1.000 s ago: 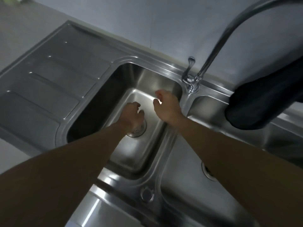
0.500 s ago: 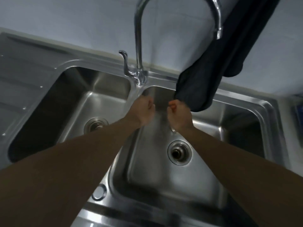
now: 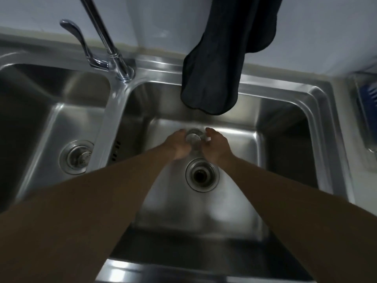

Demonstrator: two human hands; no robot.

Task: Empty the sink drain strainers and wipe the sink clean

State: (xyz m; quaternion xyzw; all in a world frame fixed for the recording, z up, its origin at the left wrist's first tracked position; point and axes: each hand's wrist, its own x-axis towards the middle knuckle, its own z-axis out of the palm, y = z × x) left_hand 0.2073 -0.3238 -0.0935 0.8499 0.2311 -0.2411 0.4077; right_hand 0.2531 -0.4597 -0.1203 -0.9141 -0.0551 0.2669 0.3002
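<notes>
A double stainless steel sink [image 3: 318, 111] fills the view. Both hands are down in the right basin. A round metal drain strainer [image 3: 193, 137] sits between my left hand [image 3: 177, 147] and my right hand [image 3: 217, 148], and the fingers of both curl around it. It is held just behind the right drain [image 3: 202, 174], which is an open dark hole with no strainer in it. The left basin's drain [image 3: 76, 156] has its strainer seated in it.
The faucet [image 3: 106, 37] and its lever [image 3: 81, 41] rise from the divider at the back. A dark cloth [image 3: 220, 68] hangs over the right basin's rear edge, above my hands. A blue object [image 3: 367, 103] lies on the counter at far right.
My view and both hands shifted from the left basin to the right one. The hands dropped lower into the right basin and now hold a strainer between them.
</notes>
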